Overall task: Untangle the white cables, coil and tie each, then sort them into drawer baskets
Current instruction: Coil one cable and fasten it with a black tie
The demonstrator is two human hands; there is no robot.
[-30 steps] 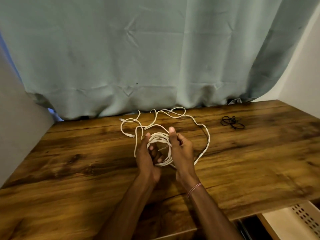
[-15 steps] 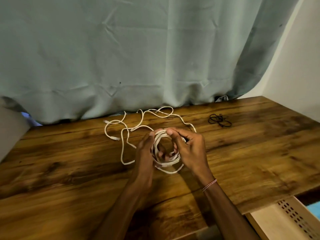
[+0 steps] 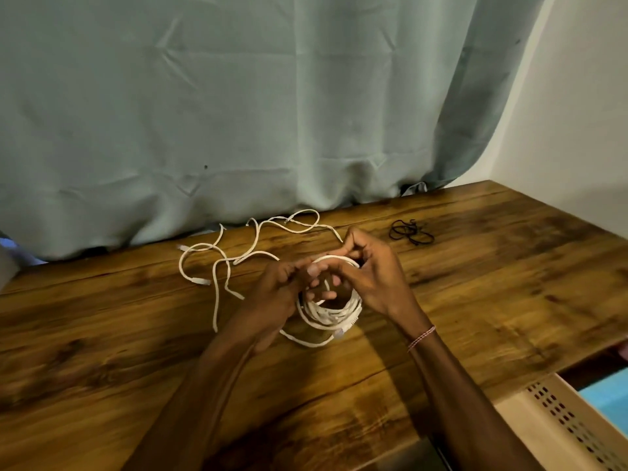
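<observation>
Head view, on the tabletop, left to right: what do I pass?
Loose cable → left hand → coil → right hand → black ties → basket, below the table's right edge.

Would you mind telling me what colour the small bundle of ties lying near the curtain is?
Black; the ties show clearly in the head view.

Teal curtain (image 3: 238,113) (creased), white wall (image 3: 577,96), dark wooden table (image 3: 492,283)

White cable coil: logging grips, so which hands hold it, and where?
Both hands: left hand and right hand pinch the white cable coil along its upper loops.
</observation>
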